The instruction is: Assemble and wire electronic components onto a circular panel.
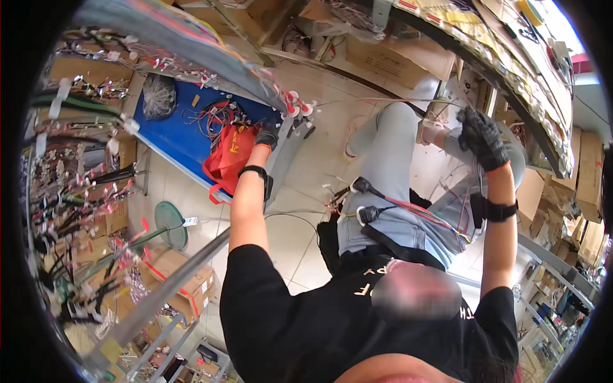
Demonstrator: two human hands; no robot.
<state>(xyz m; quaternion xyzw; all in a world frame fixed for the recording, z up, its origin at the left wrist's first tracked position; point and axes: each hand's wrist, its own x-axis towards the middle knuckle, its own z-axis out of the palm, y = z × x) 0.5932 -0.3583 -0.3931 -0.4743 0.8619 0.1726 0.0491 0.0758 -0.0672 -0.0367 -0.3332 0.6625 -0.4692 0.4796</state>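
My left hand (267, 136), in a black glove, reaches over the edge of a blue-bottomed tray, beside a red bag (231, 153). Its fingertips are partly hidden near a cluster of red-and-white round pieces (297, 105), and whether they grip anything does not show. My right hand (483, 138), also black-gloved, is raised at the right above my knee with curled fingers. Thin wires (383, 99) stretch from near the round pieces to its fingertips, which close on them. Across my lap lies a wire harness (415, 209) with coloured strands and black-wrapped ends.
The blue tray (163, 137) also holds loose coloured wires (220, 118) and a dark plastic-wrapped bundle (159, 97). Many hanging wires with connectors (83, 185) crowd the left. A sloped board (511, 70) rises at upper right. Cardboard boxes (182, 281) stand around; a metal bar (172, 290) crosses lower left.
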